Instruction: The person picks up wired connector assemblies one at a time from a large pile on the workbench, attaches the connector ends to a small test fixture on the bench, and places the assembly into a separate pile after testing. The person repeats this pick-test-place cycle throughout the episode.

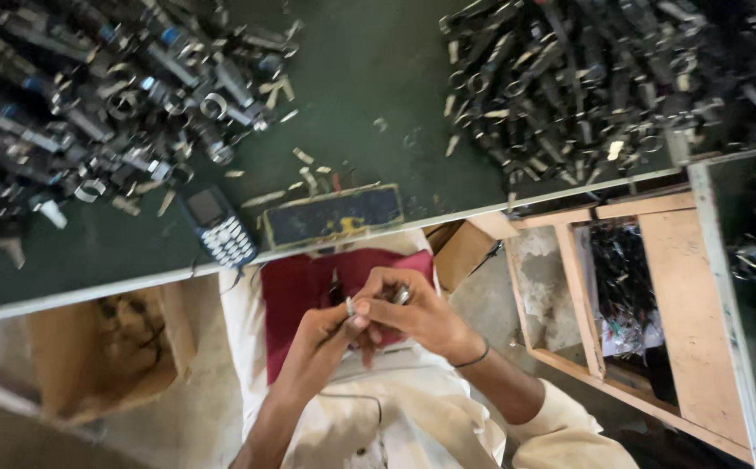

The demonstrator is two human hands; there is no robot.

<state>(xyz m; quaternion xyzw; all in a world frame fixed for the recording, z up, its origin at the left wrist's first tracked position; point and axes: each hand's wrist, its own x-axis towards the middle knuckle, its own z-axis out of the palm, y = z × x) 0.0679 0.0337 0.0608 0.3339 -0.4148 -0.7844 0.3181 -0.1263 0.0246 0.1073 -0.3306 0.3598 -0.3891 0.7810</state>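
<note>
Left hand (330,326): pinched shut on a small shiny metal ring piece (351,306), steadying it.
Right hand (413,308): curled shut on the same piece's other end (402,296), touching the left.
Under hands: dark red cloth (300,287) on the lap, likely catching bits.
Above hands: green table (369,78), blue keypad phone (219,227), dark metal part piles (91,95).
</note>
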